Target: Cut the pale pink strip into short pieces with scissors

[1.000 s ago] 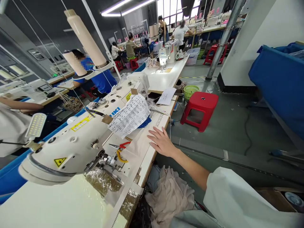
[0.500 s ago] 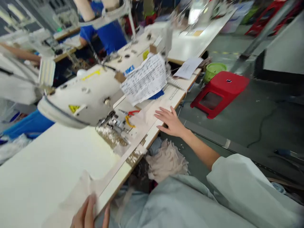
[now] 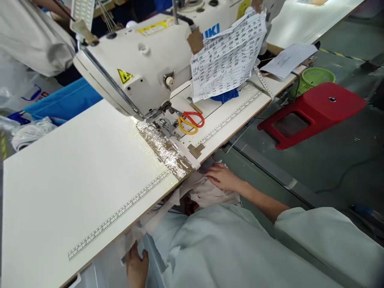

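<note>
Below the table's front edge, my left hand (image 3: pixel 137 262) is at the end of a thin pale fabric strip (image 3: pixel 160 214), its fingers partly closed on the cloth beside a translucent plastic bin (image 3: pixel 109 260). The strip runs across my lap towards the right. My right hand (image 3: pixel 223 177) rests on a crumpled pile of pale fabric (image 3: pixel 216 195) under the edge, fingers curled into the cloth and fingertips partly hidden. Above the hands stands a white sewing machine (image 3: pixel 132 56). Scissors with red and yellow handles (image 3: pixel 192 122) lie beside its needle area.
The white tabletop (image 3: pixel 75 172) has printed rulers along its front edge and shiny tape near the needle. A handwritten sheet (image 3: pixel 228 56) leans on the machine. A red stool (image 3: pixel 318 108) and green basket (image 3: pixel 318 76) stand right. Another person's arm (image 3: pixel 58 10) shows upper left.
Both hands have moved down off the tabletop, the right one onto the pile. The pale fabric has left the table and now hangs below its edge. My view has shifted closer.
</note>
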{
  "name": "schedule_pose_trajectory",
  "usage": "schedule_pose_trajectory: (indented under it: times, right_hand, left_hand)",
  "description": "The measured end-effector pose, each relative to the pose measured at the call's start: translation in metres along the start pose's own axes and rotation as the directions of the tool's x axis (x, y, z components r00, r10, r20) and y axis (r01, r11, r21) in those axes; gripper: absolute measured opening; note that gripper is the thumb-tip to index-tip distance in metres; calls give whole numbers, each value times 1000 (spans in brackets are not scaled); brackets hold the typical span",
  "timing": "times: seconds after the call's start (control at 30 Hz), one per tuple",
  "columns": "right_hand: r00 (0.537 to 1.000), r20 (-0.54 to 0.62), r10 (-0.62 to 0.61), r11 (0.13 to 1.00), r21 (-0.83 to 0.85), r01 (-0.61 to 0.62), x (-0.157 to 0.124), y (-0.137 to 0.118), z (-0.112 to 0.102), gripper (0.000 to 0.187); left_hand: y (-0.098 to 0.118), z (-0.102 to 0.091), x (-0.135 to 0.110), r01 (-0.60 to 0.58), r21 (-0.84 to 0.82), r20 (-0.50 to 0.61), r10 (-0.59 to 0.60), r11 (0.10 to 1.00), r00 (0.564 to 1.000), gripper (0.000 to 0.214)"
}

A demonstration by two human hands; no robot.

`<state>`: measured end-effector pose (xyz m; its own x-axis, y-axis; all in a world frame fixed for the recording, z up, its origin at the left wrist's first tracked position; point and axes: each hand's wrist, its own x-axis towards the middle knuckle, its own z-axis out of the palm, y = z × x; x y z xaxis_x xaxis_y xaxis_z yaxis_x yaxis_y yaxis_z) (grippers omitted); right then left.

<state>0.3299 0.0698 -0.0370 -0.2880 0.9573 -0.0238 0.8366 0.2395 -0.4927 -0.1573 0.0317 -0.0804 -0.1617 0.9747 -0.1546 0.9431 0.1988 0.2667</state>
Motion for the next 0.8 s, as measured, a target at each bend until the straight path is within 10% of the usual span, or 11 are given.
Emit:
schedule_pose_trajectory:
  times: [0.17, 0.27, 0.37, 0.47, 0.57, 0.8]
  right_hand:
    - [983, 147, 109, 993, -50, -102, -2, -1, 17, 19]
    - [965, 209, 161, 985, -95, -144, -5, -7, 17, 12]
    - [944, 244, 224, 971, -137, -195, -8, -12, 15, 18]
    - [920, 266, 289, 952, -178, -247, -9, -12, 14, 19]
    - [904, 291, 312, 944, -205, -260, -9, -10, 12, 14]
    - [915, 339, 217, 966, -209, -151, 0, -16, 14, 13]
  left_hand:
    - [65, 1, -2, -145, -295, -146, 105, 945, 984, 44]
    - [132, 12, 7, -268, -514, -33, 293, 815, 956, 37]
    - [197, 37, 18, -406, -643, 76, 581, 649, 810, 32]
    - [244, 59, 24, -622, -573, 155, 816, 534, 557, 35]
    - [263, 68, 23, -731, -465, 250, 866, 499, 432, 34]
    - [250, 62, 10, -756, -347, 347, 825, 555, 447, 26]
